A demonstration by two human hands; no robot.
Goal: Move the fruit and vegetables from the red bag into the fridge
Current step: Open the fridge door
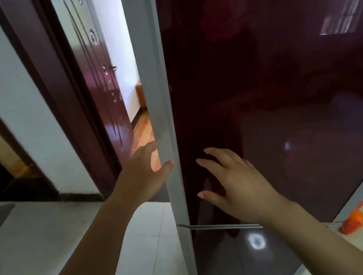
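Viewing from the head camera, we find the fridge point(283, 77) filling the right of the frame, its glossy dark red upper door point(266, 126) lying flush against the grey side panel point(158, 94), with a silver trim strip point(222, 224) dividing it from the lower door point(226, 258). The left hand point(144, 174) is at the fridge's left corner, fingers straight and apart, the thumb resting on the grey side panel; it holds nothing. The right hand point(235, 183) is spread flat before the upper door, fingers apart and nearly straight, empty; we cannot tell whether the fingertips touch the glass. Left of the fridge stands a dark wooden door point(99, 79) in a doorway, above a pale tiled floor point(51, 246). At the lower right lies an orange object point(353, 221), too blurred to identify.
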